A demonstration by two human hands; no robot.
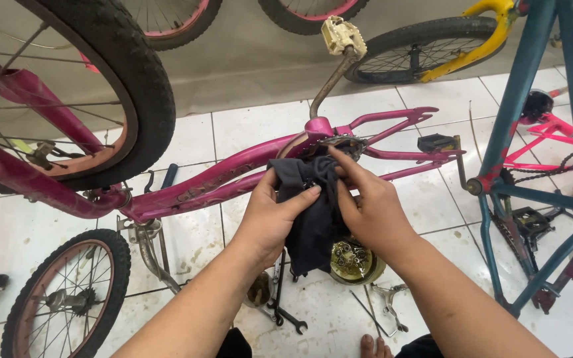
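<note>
1. The left hand (270,215) gripped a dark cloth (313,212), thumb pressed across its front and fingers wrapped behind it.
2. The right hand (373,209) pinched the same cloth from the other side, its fingertips (339,159) pushing the upper folds against the bottom bracket (339,142) of a pink bicycle frame (220,176).
3. The cloth was bunched at the bracket and hung down between the two hands, its lower end dangling over the floor.
4. The frame lay upside down across the white tiled floor (260,126), one crank arm pointing up with a cream pedal (343,34) at its end.
5. A black pedal (438,142) sat on the opposite crank, just right of the rear stays.
6. Under the hands, a round tin (356,260) holding small metal parts stood on the tiles, partly hidden by the cloth.
7. Spanners (286,311) and loose brake parts (389,305) lay near the tin.
8. A small black-tyred wheel (67,292) lay at lower left, and a larger one (140,86) stood above it.
9. A teal frame (532,99) rose at right.
</note>
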